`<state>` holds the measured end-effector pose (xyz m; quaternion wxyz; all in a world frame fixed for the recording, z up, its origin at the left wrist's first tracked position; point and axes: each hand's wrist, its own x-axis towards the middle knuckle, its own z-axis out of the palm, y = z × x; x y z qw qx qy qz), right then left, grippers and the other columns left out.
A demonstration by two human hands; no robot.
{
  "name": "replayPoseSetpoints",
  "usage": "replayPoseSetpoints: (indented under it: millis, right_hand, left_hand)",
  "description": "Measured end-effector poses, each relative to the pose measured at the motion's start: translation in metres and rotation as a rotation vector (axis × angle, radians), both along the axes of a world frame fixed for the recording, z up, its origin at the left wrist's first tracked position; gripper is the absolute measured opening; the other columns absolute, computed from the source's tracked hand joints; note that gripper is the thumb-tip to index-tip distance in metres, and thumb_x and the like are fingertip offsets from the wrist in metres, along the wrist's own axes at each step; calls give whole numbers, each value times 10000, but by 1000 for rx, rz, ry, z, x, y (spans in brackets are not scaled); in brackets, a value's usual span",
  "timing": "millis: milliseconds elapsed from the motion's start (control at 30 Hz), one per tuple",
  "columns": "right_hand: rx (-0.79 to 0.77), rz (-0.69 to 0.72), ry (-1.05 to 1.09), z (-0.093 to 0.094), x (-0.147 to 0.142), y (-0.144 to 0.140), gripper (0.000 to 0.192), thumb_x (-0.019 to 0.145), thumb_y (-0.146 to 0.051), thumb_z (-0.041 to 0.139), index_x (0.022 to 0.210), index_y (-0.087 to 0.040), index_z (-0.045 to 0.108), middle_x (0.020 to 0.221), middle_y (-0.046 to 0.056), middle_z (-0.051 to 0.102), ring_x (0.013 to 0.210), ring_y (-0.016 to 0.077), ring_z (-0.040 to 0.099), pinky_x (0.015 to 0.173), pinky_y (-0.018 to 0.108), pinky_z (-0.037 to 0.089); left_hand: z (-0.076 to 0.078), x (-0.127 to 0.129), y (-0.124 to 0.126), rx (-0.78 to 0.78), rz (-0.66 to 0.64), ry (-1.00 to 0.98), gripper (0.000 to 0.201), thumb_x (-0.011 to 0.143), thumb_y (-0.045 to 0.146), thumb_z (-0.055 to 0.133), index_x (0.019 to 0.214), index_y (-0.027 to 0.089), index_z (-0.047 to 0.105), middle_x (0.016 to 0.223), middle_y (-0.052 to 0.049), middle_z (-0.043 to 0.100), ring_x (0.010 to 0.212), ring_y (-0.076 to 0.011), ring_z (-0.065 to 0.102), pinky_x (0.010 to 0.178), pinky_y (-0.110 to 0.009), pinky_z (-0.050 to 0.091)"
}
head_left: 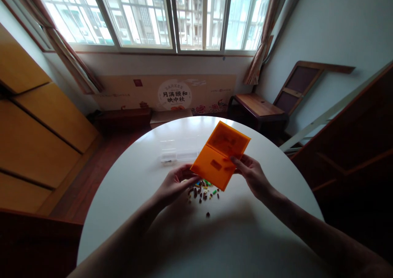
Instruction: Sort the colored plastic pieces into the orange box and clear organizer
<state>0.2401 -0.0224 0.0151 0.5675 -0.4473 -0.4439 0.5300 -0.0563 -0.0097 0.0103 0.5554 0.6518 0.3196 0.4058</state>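
Observation:
An open orange plastic case (221, 155) is tilted above the round white table (153, 229). My left hand (173, 184) grips its lower left edge. My right hand (252, 176) grips its right side, thumb on the face. Beneath the case lies a scatter of small dark and coloured pieces (202, 192) on the table, with one stray piece (208, 215) nearer to me. The case hides part of the scatter.
A clear plastic compartment box (179, 150) sits on the table behind the case. Beyond the table are a wooden bench (258, 106), a low cabinet under the windows, and wooden cupboards (39, 139) at the left. A dark wooden frame stands at the right.

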Motion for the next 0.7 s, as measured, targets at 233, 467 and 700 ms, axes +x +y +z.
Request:
replayPoseSetpoints:
  millis: [233,467,700]
  right_hand:
    - [81,-286,-3,2,85,21,513,852,-606,912,1152,-220,760,1068,69,844,923,239,830,750,298,681]
    - [-28,-477,-170,-29,178,58,534,816,-595,891,1157,-243,679,983,54,823,808,245,820,649,315,685]
    - [-120,-396,-459,-59,191,93,387,951,-498,729,1207,-214,671,1012,99,821,770,237,790,643,323,652]
  left_hand:
    - [22,-32,14,394,417,328,362,1033,466,729,1279,203,765,1182,-98,842,1036,-239,791,957,-407,641]
    - [23,-68,33,422,810,650,416,1004,566,653,1198,212,754,1179,-75,806,945,-241,766,760,-350,587]
    - [5,-86,43,432,883,920,589,965,649,596,1296,167,664,1281,-139,734,1053,-315,735,902,-455,588]
